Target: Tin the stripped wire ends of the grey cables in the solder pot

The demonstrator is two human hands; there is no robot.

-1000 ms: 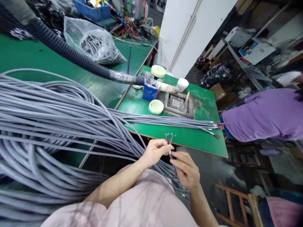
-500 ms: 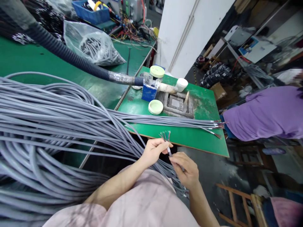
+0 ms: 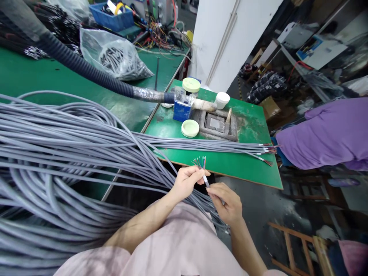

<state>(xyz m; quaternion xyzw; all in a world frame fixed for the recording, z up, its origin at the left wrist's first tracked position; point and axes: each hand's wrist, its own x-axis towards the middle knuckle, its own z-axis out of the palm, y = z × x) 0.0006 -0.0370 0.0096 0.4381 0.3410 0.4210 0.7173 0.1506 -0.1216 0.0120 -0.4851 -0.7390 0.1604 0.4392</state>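
Note:
My left hand (image 3: 188,180) pinches the end of a grey cable (image 3: 206,181) where its fanned-out colored wires (image 3: 200,162) begin. White wrap shows on the cable just below those wires. Lower down, my right hand (image 3: 225,201) is closed round the same cable, thumb and fingers pressed together. The wire tips point up and away from me, apart from the table edge. Behind my hands, a row of grey cables (image 3: 201,145) lies along the green table, their stripped ends at its right side. A large bundle of grey cables (image 3: 71,149) fills the left.
A solder pot (image 3: 217,123) sits in the green table (image 3: 255,176), beside a fume hose (image 3: 115,84) and blue box (image 3: 181,111). Nearby are a pale green lid (image 3: 190,128) and white cup (image 3: 222,100). A person in purple (image 3: 324,134) is at the right; a wooden stool (image 3: 290,245) stands below.
My view has shifted slightly, so the table and the person in purple sit a little differently in it. Both hands keep hold of the cable, with hardly any movement.

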